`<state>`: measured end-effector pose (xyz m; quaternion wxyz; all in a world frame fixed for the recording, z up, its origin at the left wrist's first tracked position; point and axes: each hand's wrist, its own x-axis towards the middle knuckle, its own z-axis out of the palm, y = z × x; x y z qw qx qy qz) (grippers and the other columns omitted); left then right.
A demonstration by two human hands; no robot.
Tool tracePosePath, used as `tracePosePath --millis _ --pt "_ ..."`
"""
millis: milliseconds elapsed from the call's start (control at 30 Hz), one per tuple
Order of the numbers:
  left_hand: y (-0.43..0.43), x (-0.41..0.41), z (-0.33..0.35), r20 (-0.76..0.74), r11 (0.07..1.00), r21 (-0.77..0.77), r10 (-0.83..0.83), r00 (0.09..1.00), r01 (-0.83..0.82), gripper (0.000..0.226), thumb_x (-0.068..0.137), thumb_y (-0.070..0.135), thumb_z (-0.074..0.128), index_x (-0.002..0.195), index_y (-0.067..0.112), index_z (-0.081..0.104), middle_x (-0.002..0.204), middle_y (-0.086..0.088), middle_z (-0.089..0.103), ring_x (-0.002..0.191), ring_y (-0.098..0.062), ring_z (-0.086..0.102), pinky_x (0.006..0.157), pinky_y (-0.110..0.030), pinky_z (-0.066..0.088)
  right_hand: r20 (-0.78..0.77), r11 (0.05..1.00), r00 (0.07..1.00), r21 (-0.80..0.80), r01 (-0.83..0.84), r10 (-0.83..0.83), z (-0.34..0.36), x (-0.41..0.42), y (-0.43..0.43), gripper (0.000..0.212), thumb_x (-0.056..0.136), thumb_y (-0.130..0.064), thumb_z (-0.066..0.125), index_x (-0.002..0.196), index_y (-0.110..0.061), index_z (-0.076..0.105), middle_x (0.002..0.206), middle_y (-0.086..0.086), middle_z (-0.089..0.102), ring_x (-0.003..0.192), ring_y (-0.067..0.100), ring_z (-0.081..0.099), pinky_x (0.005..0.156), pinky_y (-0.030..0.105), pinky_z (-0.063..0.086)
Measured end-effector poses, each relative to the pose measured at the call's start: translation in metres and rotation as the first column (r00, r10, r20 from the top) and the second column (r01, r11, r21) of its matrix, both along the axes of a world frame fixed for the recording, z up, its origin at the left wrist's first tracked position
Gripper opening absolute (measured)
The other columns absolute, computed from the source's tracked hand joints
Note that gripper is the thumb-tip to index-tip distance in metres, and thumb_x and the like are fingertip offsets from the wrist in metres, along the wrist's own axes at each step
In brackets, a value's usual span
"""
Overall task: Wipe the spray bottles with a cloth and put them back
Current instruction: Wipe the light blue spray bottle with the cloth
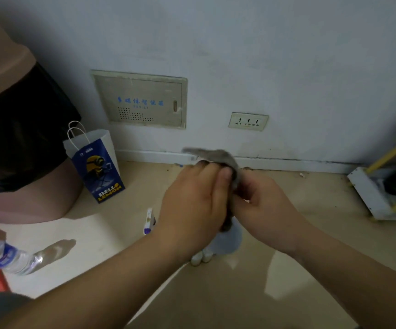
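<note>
A grey cloth [216, 155] is gripped between the left hand [192, 205] and right hand [266, 207], fingers of both curled round it; a pale blue spray bottle [228, 241] is seen just beneath them, its top hidden

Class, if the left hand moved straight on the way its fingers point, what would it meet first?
The grey cloth, which the left hand grips at its fingertips. Past that, probably the skirting board behind it, though depth is hard to judge.
</note>
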<state>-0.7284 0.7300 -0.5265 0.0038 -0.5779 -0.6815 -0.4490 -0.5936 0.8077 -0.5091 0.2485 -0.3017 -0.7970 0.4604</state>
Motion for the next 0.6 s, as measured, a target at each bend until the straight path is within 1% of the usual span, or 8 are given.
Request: tracePosePath --millis 67,100,167,233,400,467,533,600 --pt "0.004 -0.01 -0.007 -0.207 0.991 0.053 -0.105 0.973 0.119 0.035 0.107 0.035 0.038 0.094 0.017 0.065 0.086 0.001 0.064 0.079 -0.022 0.055 0.07 -0.035 0.042 0.029 1.0 1.0 0.019 -0.003 0.002 -0.001 0.001 -0.003 0.023 0.094 -0.002 0.059 0.078 -0.017 0.064 0.068 -0.002 0.067 0.065 0.012 0.063 0.059 0.029 0.05" --pt "0.005 -0.015 -0.007 -0.134 0.986 0.047 -0.15 0.98 0.157 0.034 0.108 0.035 0.038 0.093 0.02 0.064 0.083 0.007 0.062 0.078 -0.018 0.056 0.069 -0.032 0.042 0.025 0.999 1.0 0.039 -0.002 0.001 -0.001 0.0 -0.004 0.023 0.095 -0.005 0.06 0.079 -0.021 0.064 0.069 -0.004 0.066 0.067 0.01 0.063 0.061 0.027 0.05" --pt "0.007 -0.022 0.01 0.369 0.992 -0.04 -0.095 0.924 0.118 0.037 0.11 0.041 0.039 0.089 0.026 0.066 0.074 0.014 0.065 0.072 -0.006 0.061 0.065 -0.023 0.046 -0.012 0.999 0.999 0.027 0.046 -0.045 -0.003 0.0 -0.003 0.005 0.095 -0.024 0.063 0.091 -0.025 0.066 0.08 -0.002 0.07 0.079 0.02 0.069 0.073 0.04 0.059" --pt "0.011 -0.024 0.014 0.787 0.964 -0.245 0.137 0.602 0.101 0.043 0.107 0.051 0.042 0.09 0.026 0.073 0.073 0.012 0.073 0.071 -0.004 0.069 0.06 -0.022 0.052 -0.044 0.992 0.992 -0.045 0.117 -0.119 -0.004 0.001 0.002 0.021 0.09 -0.042 0.062 0.102 -0.025 0.066 0.092 0.007 0.073 0.09 0.031 0.071 0.079 0.056 0.06" --pt "0.005 -0.006 0.023 0.86 0.977 -0.215 0.19 0.474 -0.001 0.042 0.108 0.05 0.039 0.097 0.027 0.073 0.095 0.001 0.074 0.093 -0.015 0.07 0.085 -0.036 0.058 -0.078 0.977 0.989 -0.181 0.11 -0.126 0.001 0.001 0.013 0.016 0.1 -0.018 0.062 0.112 -0.024 0.071 0.096 0.004 0.077 0.088 0.024 0.073 0.081 0.053 0.062" --pt "0.003 -0.002 0.023 0.712 0.995 -0.086 0.093 0.696 -0.046 0.042 0.11 0.044 0.037 0.092 0.026 0.071 0.083 0.002 0.071 0.08 -0.01 0.067 0.074 -0.029 0.055 -0.042 0.991 0.997 -0.122 0.059 -0.064 0.0 -0.004 0.008 0.012 0.098 -0.022 0.062 0.105 -0.021 0.07 0.09 0.012 0.074 0.082 0.034 0.07 0.076 0.057 0.06" --pt "0.005 0.002 0.016 0.236 0.998 0.057 0.001 0.972 -0.015 0.04 0.11 0.036 0.036 0.091 0.024 0.069 0.082 0.006 0.068 0.075 -0.011 0.059 0.069 -0.028 0.047 -0.027 0.997 0.999 -0.076 0.032 -0.034 -0.003 -0.006 0.003 0.01 0.095 -0.019 0.06 0.093 -0.013 0.067 0.08 0.018 0.069 0.077 0.041 0.065 0.07 0.058 0.058" --pt "0.008 0.0 0.005 -0.18 0.996 0.083 -0.01 0.984 0.025 0.034 0.107 0.033 0.04 0.099 0.018 0.07 0.094 0.004 0.069 0.084 -0.016 0.055 0.075 -0.031 0.043 -0.035 0.994 0.999 -0.105 0.038 -0.041 -0.005 -0.003 0.002 0.012 0.091 -0.005 0.057 0.082 0.001 0.06 0.073 0.03 0.061 0.071 0.047 0.06 0.064 0.063 0.055"
